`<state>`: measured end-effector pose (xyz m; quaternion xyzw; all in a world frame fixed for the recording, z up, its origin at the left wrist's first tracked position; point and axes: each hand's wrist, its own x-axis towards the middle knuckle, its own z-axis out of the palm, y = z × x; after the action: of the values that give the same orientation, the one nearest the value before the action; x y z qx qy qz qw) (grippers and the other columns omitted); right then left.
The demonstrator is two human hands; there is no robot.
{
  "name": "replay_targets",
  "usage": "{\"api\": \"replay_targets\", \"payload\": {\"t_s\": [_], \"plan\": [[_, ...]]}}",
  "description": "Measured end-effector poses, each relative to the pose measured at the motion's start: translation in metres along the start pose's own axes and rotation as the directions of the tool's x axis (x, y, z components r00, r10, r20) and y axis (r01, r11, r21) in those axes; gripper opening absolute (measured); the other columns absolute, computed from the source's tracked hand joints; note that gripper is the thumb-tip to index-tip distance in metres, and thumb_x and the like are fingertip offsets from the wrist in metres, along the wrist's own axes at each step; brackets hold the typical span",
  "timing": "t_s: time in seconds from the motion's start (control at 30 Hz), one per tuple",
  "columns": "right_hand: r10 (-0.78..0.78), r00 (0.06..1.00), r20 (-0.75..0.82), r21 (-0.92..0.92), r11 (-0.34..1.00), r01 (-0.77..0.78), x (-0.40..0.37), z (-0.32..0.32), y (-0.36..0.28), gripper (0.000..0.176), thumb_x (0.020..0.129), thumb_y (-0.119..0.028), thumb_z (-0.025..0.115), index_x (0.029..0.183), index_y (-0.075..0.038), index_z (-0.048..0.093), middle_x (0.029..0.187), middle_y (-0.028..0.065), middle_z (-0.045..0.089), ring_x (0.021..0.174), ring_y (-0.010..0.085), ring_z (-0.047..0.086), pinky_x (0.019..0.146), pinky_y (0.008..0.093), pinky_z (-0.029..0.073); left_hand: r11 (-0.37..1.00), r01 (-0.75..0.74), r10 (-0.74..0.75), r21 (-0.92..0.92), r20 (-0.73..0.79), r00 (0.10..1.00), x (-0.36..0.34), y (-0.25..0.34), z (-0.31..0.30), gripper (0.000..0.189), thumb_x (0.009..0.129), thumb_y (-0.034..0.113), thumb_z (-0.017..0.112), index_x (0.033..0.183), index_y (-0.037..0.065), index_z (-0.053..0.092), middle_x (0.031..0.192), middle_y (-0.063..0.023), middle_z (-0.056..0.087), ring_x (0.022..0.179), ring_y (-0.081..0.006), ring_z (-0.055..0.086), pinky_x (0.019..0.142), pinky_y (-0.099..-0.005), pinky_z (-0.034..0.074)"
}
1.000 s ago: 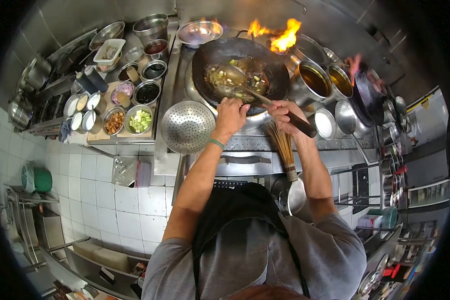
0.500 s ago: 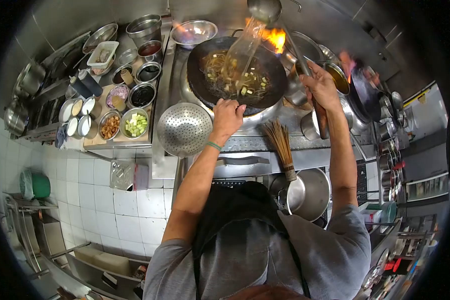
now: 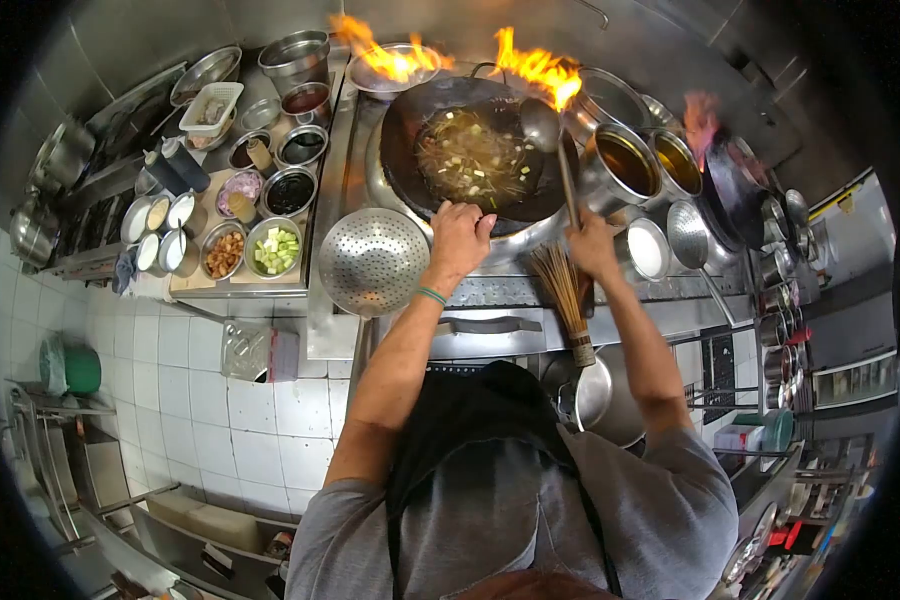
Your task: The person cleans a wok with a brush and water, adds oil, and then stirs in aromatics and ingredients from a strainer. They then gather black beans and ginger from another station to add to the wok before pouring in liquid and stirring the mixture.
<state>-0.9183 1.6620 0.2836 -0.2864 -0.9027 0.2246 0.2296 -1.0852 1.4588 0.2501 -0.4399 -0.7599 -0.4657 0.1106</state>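
My left hand [image 3: 460, 240] is closed at the near rim of a dark wok [image 3: 402, 135]; its exact hold, or any cloth or handle beneath, is partly hidden. Inside the wok, broth [image 3: 475, 155] holds noodle-like strands, pale cubes and green bits. My right hand [image 3: 594, 243] is wrapped round the handle of a metal ladle [image 3: 541, 125]. The ladle's bowl hangs over the right side of the wok. Just below my right hand lies a bamboo wok brush [image 3: 564, 295], its bristles pointing away from me.
Flames [image 3: 540, 72] rise behind the wok, near a metal bowl [image 3: 370, 85]. A perforated strainer [image 3: 373, 262] sits on the left. Pots of brown liquid [image 3: 627, 165] stand on the right. Bowls of chopped green vegetable [image 3: 273, 250] and sauces, plus squeeze bottles [image 3: 185, 163], crowd the left counter.
The ladle was raised, pouring clear liquid into the wok; now it is lower and no stream shows. My right hand has come down and left. Flames have spread behind the wok.
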Motion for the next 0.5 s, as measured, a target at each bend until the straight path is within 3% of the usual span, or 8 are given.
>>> {"api": "replay_targets", "payload": {"t_s": [0.07, 0.1, 0.13, 0.23, 0.27, 0.33, 0.37, 0.5], "plan": [[0.119, 0.98, 0.158, 0.245, 0.957, -0.156, -0.029, 0.01, -0.014, 0.025, 0.086, -0.014, 0.058, 0.105, 0.002, 0.064, 0.075, 0.0195, 0.066, 0.069, 0.0334, 0.067, 0.063, 0.0418, 0.053, 1.0, -0.006, 0.006, -0.009, 0.007, 1.0, 0.0, -0.001, -0.001, 0.025, 0.086, 0.022, 0.07, 0.072, 0.003, 0.062, 0.076, -0.0155, 0.063, 0.079, -0.0378, 0.056, 0.075, -0.0491, 0.043], [0.234, 0.913, 0.335, 0.407, 0.837, -0.364, -0.043, 0.003, -0.042, 0.02, 0.087, -0.014, 0.057, 0.099, 0.0, 0.064, 0.07, 0.015, 0.063, 0.061, 0.0285, 0.064, 0.056, 0.0386, 0.051, 1.0, -0.008, 0.008, -0.024, 0.007, 1.0, 0.001, 0.0, -0.003, 0.025, 0.086, 0.022, 0.07, 0.072, 0.002, 0.062, 0.076, -0.0155, 0.063, 0.078, -0.0379, 0.056, 0.075, -0.0491, 0.043], [0.294, 0.802, 0.519, 0.506, 0.651, -0.566, -0.05, -0.007, -0.063, 0.016, 0.088, -0.014, 0.056, 0.093, -0.001, 0.063, 0.065, 0.0106, 0.06, 0.053, 0.0237, 0.061, 0.048, 0.0355, 0.05, 0.999, -0.012, 0.012, -0.038, 0.01, 1.0, 0.001, 0.001, -0.004, 0.025, 0.086, 0.021, 0.071, 0.072, 0.002, 0.062, 0.075, -0.0156, 0.062, 0.077, -0.038, 0.055, 0.075, -0.0492, 0.043], [0.217, 0.593, 0.775, 0.557, 0.209, -0.804, -0.043, -0.038, -0.094, 0.01, 0.091, -0.012, 0.054, 0.083, -0.007, 0.057, 0.058, -0.0009, 0.046, 0.043, 0.01, 0.046, 0.036, 0.0273, 0.036, 1.0, 0.005, -0.005, -0.02, 0.006, 1.0, 0.001, 0.001, -0.002, 0.025, 0.086, 0.021, 0.071, 0.072, 0.002, 0.062, 0.075, -0.016, 0.062, 0.078, -0.0383, 0.056, 0.076, -0.049, 0.044], [0.004, 0.521, 0.854, 0.51, -0.21, -0.834, -0.032, -0.019, -0.059, 0.012, 0.093, -0.009, 0.054, 0.081, -0.006, 0.052, 0.059, -0.0008, 0.046, 0.043, 0.0083, 0.045, 0.035, 0.0254, 0.035, 1.0, 0.002, -0.002, -0.014, 0.013, 1.0, 0.001, 0.002, -0.003, 0.025, 0.086, 0.021, 0.07, 0.073, 0.002, 0.062, 0.076, -0.0162, 0.062, 0.079, -0.0384, 0.056, 0.076, -0.0492, 0.044], [0.039, 0.533, 0.845, 0.491, -0.453, -0.745, -0.011, -0.031, -0.069, 0.013, 0.096, -0.007, 0.052, 0.084, -0.003, 0.05, 0.063, 0.0, 0.048, 0.044, 0.0059, 0.044, 0.035, 0.0221, 0.034, 1.0, 0.001, -0.001, -0.002, 0.019, 1.0, 0.001, 0.002, -0.004, 0.025, 0.086, 0.022, 0.07, 0.073, 0.002, 0.062, 0.077, -0.0166, 0.063, 0.08, -0.0387, 0.056, 0.076, -0.0496, 0.044], [-0.007, 0.551, 0.835, 0.475, -0.496, -0.727, -0.008, -0.038, -0.072, 0.014, 0.098, -0.006, 0.049, 0.089, 0.003, 0.049, 0.071, 0.004, 0.051, 0.044, 0.0053, 0.045, 0.034, 0.0224, 0.035, 1.0, 0.002, -0.002, 0.001, 0.022, 1.0, 0.002, 0.003, -0.005, 0.025, 0.087, 0.022, 0.07, 0.073, 0.002, 0.062, 0.078, -0.0169, 0.063, 0.08, -0.0389, 0.057, 0.076, -0.0498, 0.044], [0.039, 0.541, 0.84, 0.541, -0.134, -0.83, 0.012, -0.061, -0.076, 0.013, 0.097, -0.009, 0.051, 0.085, -0.004, 0.051, 0.06, -0.0015, 0.048, 0.042, 0.0052, 0.043, 0.034, 0.0215, 0.033, 1.0, 0.014, -0.014, -0.007, 0.011, 1.0, 0.0, 0.003, -0.006, 0.025, 0.087, 0.022, 0.07, 0.075, 0.002, 0.063, 0.08, -0.0175, 0.064, 0.082, -0.0393, 0.057, 0.076, -0.0501, 0.045]]}}
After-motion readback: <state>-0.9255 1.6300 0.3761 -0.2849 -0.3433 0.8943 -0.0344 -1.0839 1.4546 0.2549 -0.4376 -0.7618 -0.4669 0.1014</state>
